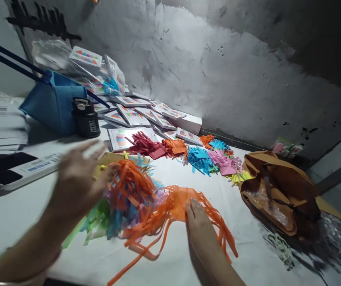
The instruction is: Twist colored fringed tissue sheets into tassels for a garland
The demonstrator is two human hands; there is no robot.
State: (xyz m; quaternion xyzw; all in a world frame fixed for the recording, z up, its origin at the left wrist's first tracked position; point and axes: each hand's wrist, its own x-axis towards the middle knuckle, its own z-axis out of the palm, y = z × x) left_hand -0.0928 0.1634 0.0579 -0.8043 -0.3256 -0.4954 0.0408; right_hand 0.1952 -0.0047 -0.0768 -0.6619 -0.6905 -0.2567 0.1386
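Note:
An orange fringed tissue-paper piece [180,202] lies spread on the white table, its long strips fanning to both sides. My right hand [201,226] rests on the right part of its uncut middle, fingers stretched out. My left hand [81,178] is smeared by motion, with thumb and fingers apart. Its thumb reaches the edge of a bunched orange tassel [133,178]. Under that bunch spill green tissue strips [97,220], along with blue and purple ones. Part of a yellow piece [107,159] shows behind the left hand's thumb.
Folded tassel bundles, among them dark red [148,146], blue [200,159] and pink [225,161], line the back. Behind are printed packs [131,115], a black bottle [86,119] and a blue bag [60,97]. A brown bag [280,190] stands right; a white long device [24,171] lies left.

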